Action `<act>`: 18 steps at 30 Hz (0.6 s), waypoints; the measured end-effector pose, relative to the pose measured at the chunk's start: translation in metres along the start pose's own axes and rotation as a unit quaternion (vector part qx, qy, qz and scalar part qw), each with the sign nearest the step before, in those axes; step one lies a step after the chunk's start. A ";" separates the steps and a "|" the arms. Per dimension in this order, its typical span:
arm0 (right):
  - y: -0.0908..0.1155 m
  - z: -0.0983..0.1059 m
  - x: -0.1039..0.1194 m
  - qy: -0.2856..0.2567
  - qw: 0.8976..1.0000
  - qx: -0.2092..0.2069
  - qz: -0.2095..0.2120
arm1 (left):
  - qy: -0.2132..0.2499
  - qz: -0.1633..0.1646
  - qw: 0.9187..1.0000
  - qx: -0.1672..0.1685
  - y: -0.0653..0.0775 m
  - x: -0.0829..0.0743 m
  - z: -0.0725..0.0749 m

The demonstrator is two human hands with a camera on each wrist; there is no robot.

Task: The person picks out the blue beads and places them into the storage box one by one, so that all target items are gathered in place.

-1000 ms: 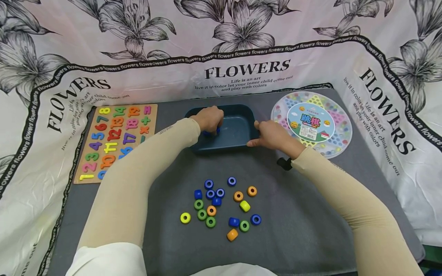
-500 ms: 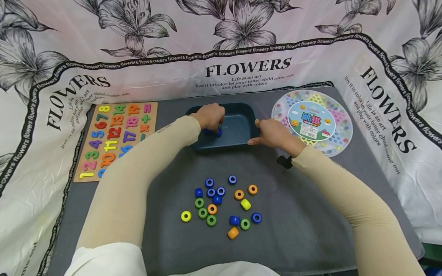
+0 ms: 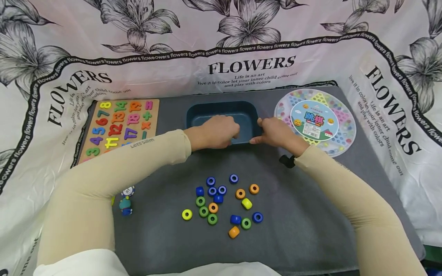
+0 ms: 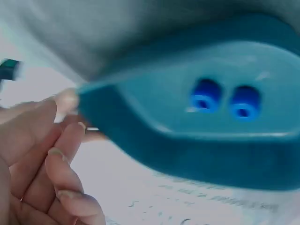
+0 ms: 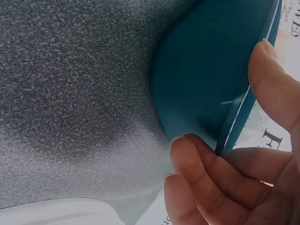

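A dark teal plastic box [image 3: 246, 109] stands at the back middle of the grey table. My right hand [image 3: 274, 132] grips its right end, with the thumb [image 5: 267, 75] at the rim and curled fingers against the outer wall. My left hand [image 3: 219, 132] is over the box's front edge, fingers loosely curled and nothing visible between them. Inside the box lie two blue beads [image 4: 225, 99], which the left hand hides in the head view. In front of the box, several blue, green, orange and yellow beads [image 3: 212, 191] lie scattered on the table.
A wooden number board [image 3: 138, 112] lies at the back left, partly under the left forearm. A round Chinese checkers set [image 3: 312, 119] is at the back right, close to the right hand. Near the left elbow are a small blue figure [image 3: 126, 205] and a round chip [image 3: 127, 191].
My left hand has come up from inside the box, moving toward the front edge, and the blue beads stay behind. The left elbow has swung outward. My right hand keeps its grip.
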State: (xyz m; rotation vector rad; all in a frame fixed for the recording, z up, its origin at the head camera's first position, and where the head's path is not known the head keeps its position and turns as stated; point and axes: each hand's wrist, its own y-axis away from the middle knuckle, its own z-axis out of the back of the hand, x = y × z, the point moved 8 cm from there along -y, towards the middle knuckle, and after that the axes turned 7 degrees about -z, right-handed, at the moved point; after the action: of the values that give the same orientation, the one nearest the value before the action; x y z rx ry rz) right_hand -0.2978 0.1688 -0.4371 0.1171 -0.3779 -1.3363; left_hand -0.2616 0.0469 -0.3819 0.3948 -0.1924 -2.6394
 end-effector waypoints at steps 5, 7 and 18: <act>0.001 -0.003 0.001 -0.005 1.000 0.005 0.002 | -0.018 -0.032 0.999 0.026 0.017 -0.039 -0.004; 0.001 -0.005 0.002 -0.009 1.000 0.008 0.002 | -0.021 -0.042 0.998 0.043 0.021 -0.049 -0.015; 0.005 -0.003 -0.005 -0.006 1.000 0.010 -0.022 | -0.074 -0.085 0.993 0.045 0.019 -0.069 -0.056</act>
State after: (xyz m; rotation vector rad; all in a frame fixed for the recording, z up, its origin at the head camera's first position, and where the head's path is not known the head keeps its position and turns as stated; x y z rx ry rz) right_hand -0.2932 0.1746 -0.4399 0.1355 -0.4013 -1.3764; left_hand -0.1776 0.0579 -0.4146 0.2529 -0.3398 -2.8380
